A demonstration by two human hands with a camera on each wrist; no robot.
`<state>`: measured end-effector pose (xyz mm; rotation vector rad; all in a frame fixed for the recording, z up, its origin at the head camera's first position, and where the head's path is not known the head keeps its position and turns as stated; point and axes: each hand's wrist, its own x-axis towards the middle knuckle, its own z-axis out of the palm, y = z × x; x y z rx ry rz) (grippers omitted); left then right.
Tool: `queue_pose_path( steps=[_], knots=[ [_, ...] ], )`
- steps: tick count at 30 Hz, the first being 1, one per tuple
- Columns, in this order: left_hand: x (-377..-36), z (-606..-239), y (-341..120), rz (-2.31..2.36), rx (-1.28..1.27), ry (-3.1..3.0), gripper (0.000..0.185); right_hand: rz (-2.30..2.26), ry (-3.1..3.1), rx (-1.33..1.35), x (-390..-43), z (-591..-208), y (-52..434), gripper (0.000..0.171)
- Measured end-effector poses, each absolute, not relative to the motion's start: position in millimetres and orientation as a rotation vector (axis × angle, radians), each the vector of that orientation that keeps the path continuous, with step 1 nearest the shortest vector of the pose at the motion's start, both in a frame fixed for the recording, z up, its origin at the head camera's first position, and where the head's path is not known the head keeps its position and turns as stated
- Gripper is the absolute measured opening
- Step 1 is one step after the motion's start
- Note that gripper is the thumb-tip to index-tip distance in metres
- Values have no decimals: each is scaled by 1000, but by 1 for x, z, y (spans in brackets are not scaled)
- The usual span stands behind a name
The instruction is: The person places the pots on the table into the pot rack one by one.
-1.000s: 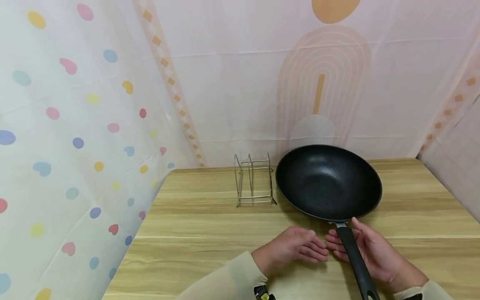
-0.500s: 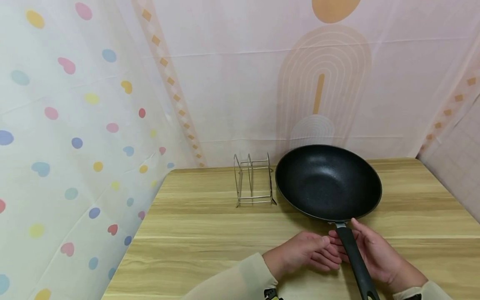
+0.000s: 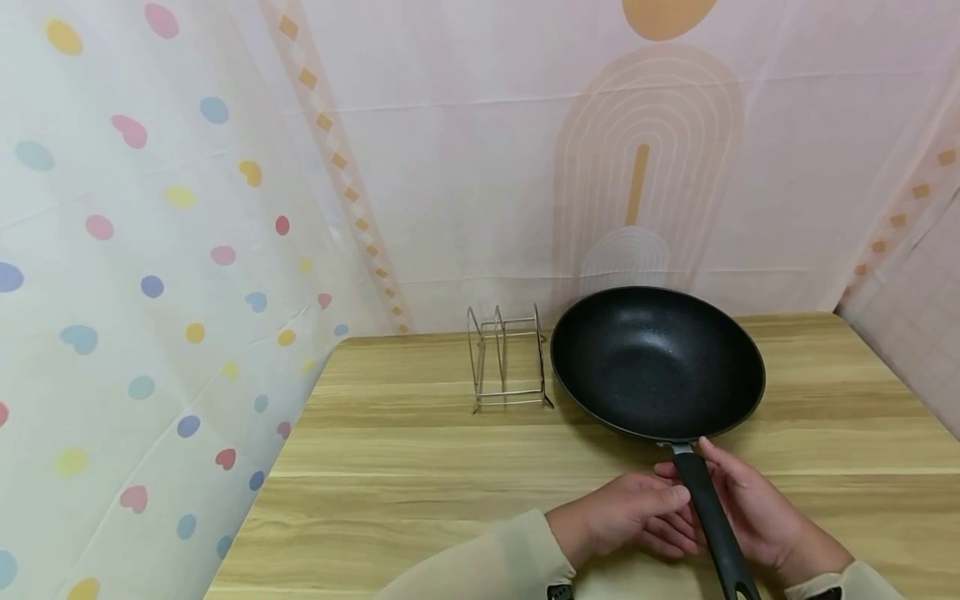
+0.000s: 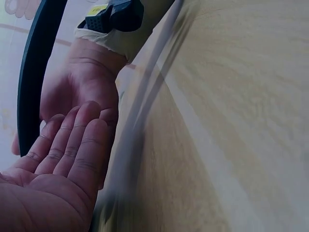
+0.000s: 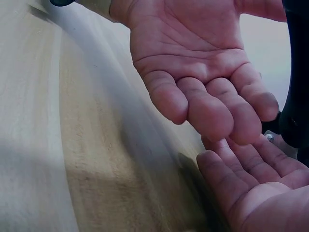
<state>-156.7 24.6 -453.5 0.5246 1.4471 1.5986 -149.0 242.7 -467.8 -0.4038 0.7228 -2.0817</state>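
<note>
A black non-stick pan [image 3: 656,362] sits on the wooden table [image 3: 420,467], its long black handle [image 3: 712,525] pointing toward me. My left hand [image 3: 637,512] lies against the handle's left side, palm turned inward and fingers nearly straight. My right hand [image 3: 753,508] flanks the right side, thumb touching the handle near the pan's rim. In the left wrist view, the left hand [image 4: 58,164] shows straight fingers in front of the right hand [image 4: 82,82] and the handle [image 4: 36,72]. In the right wrist view, the left hand [image 5: 203,63] and right hand [image 5: 246,183] overlap fingers beside the handle [image 5: 295,87]. Neither hand grips it.
A small wire rack [image 3: 506,358] stands just left of the pan, near the table's back edge. Patterned curtains hang close behind and to the left of the table. The table's left edge runs diagonally down the left of the head view.
My left hand has slid right across the table until its fingers reach the handle and the right hand's fingers. The pan and the right hand have barely moved.
</note>
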Motion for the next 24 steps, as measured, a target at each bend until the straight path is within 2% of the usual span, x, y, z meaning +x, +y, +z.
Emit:
queue_pose_path(
  steps=[11,24],
  knots=[
    [-155,-453,38,1585,441,1458,52,-2068,729,-402,-151,-469,244,86],
    [-153,-458,51,1588,389,1447,55,-2067,746,-407,-152,-473,247,86]
  ],
)
